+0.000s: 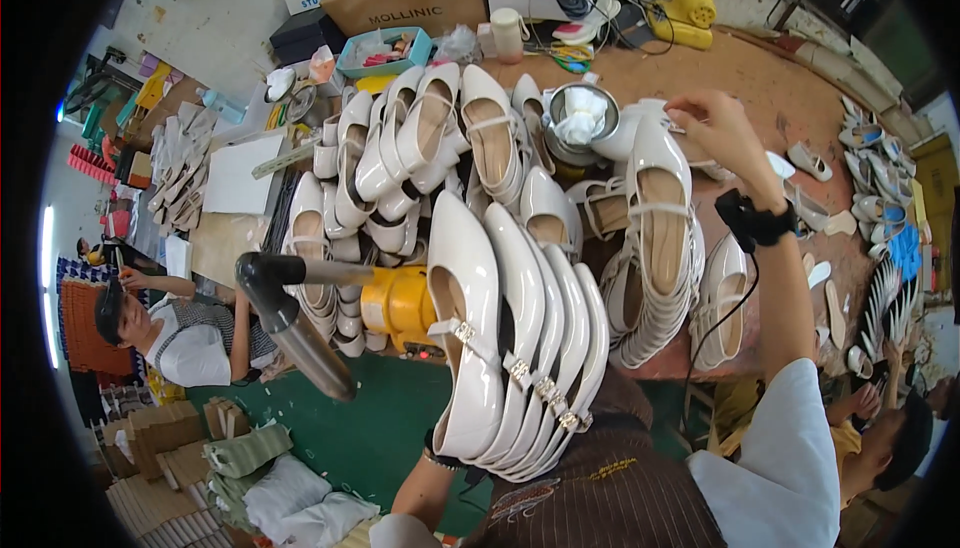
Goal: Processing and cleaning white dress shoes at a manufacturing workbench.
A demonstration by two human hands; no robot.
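Observation:
Several glossy white pointed-toe strap shoes (462, 248) with jewelled buckles are nested in a stack, held up in front of my apron. My left hand is hidden behind their heels; its wrist (441, 456) with a bracelet shows just below, bearing the stack. Over the bench, my right hand (715, 128) reaches out with bent fingers apart, at the edge of a pale shoe-like piece (645, 113). A black band with a cable circles that wrist. Under the right hand stands a tall nested row of white shoes (660, 223).
More white shoes (430, 118) are heaped on the bench (770, 88) around a metal pot (580, 118) with white material. A yellow machine with a bent metal pipe (290, 318) juts beside the stack. Co-workers (190, 333) sit at left and right. Cartons (150, 438) and sacks lie on the green floor.

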